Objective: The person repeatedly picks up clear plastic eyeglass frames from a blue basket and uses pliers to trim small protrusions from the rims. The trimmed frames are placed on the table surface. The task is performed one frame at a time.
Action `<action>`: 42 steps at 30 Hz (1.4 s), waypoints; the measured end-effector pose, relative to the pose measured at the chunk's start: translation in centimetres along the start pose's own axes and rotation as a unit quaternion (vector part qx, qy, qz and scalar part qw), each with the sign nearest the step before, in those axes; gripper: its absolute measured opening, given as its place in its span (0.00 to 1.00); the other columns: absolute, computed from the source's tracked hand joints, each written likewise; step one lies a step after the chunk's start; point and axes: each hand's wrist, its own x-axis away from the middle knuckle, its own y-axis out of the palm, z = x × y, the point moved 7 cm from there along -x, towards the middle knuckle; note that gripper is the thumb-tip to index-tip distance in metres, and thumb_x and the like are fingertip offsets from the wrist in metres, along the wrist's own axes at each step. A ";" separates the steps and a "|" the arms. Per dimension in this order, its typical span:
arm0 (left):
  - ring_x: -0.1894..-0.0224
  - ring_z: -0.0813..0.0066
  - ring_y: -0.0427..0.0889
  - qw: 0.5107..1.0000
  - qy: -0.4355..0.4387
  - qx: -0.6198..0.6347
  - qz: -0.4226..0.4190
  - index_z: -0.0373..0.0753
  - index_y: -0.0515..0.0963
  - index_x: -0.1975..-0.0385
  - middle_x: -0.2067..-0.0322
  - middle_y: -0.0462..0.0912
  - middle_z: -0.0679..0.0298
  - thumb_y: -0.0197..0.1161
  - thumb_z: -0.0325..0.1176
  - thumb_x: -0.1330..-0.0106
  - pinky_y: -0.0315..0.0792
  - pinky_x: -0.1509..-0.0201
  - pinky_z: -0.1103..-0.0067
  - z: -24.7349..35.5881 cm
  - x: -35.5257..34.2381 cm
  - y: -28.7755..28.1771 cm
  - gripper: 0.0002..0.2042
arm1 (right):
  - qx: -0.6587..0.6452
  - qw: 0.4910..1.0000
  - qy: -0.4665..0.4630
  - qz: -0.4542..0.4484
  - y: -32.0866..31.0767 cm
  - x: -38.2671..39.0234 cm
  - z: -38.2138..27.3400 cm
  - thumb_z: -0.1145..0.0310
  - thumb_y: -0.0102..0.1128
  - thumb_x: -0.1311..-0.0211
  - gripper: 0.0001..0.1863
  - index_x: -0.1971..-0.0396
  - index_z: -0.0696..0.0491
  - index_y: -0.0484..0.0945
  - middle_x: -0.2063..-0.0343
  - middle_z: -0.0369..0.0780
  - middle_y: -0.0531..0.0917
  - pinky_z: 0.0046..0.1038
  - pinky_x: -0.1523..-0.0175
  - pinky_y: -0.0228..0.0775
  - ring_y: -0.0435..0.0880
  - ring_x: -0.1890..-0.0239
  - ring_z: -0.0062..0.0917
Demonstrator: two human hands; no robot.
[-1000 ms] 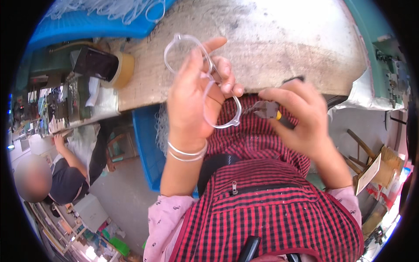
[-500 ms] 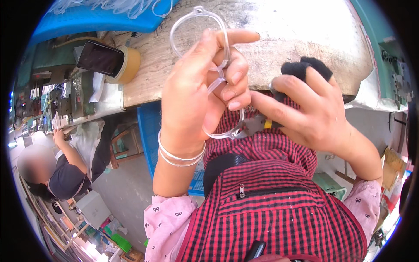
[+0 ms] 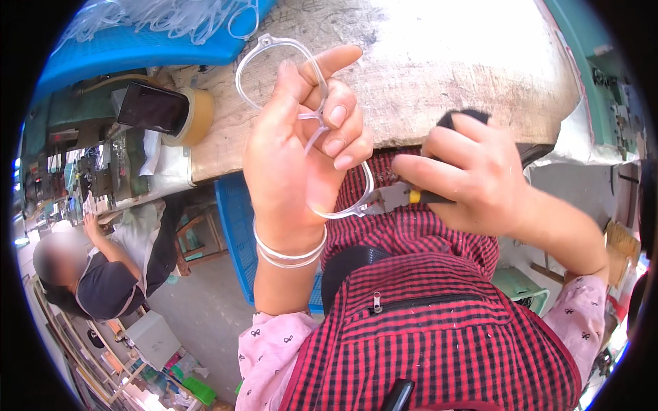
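In my left hand (image 3: 295,144) is a clear plastic eyeglass frame (image 3: 267,42), held upright with one rim above the fingers and the other lower down. My right hand (image 3: 466,175) grips cutting pliers (image 3: 392,196) with dark, yellow-marked handles, their jaws at the corner tab of the lower rim. A black soft-looking object (image 3: 463,116) shows just behind my right fingers; its shape is partly hidden. Below both hands lies my red-and-black checked apron (image 3: 425,322).
A wooden bench (image 3: 480,61) spans the top, with a blue tray (image 3: 137,51) of clear frames, a phone (image 3: 152,108) and a tape roll (image 3: 195,116). A blue crate (image 3: 236,240) sits below the bench. A co-worker (image 3: 113,270) works at the left; wooden stools (image 3: 617,243) stand right.
My right hand has brought the pliers leftward onto the frame's lower corner. The left hand rose and shifted right, then came back left, still holding the frame.
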 end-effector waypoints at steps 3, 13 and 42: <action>0.79 0.84 0.61 0.996 0.085 -0.040 -0.011 0.29 0.68 0.36 0.75 0.68 0.69 0.41 0.45 0.18 0.60 0.75 0.84 0.6 0.3 -0.1 0.25 | -0.090 0.993 0.079 0.020 1.0 0.9 0.7 0.70 0.74 0.68 0.28 0.57 0.46 0.85 0.74 0.34 0.74 0.33 0.67 0.67 0.74 0.71 0.30; 0.77 0.81 0.62 0.967 0.220 -0.125 -0.014 0.28 0.66 0.35 0.75 0.67 0.68 0.40 0.45 0.18 0.62 0.73 0.82 3.3 2.1 1.8 0.25 | -0.024 0.991 0.097 0.091 -0.6 0.6 0.1 0.70 0.74 0.64 0.28 0.54 0.44 0.84 0.70 0.34 0.76 0.31 0.65 0.69 0.75 0.68 0.31; 0.38 0.48 0.70 0.461 0.388 -0.795 -0.075 0.37 0.75 0.40 0.39 0.71 0.47 0.70 0.44 0.38 0.69 0.38 0.63 -7.0 -25.8 10.5 0.28 | -0.356 0.768 0.493 0.201 -4.6 -9.7 55.9 0.60 0.68 0.39 0.20 0.47 0.48 0.82 0.71 0.29 0.76 0.19 0.70 0.65 0.73 0.72 0.14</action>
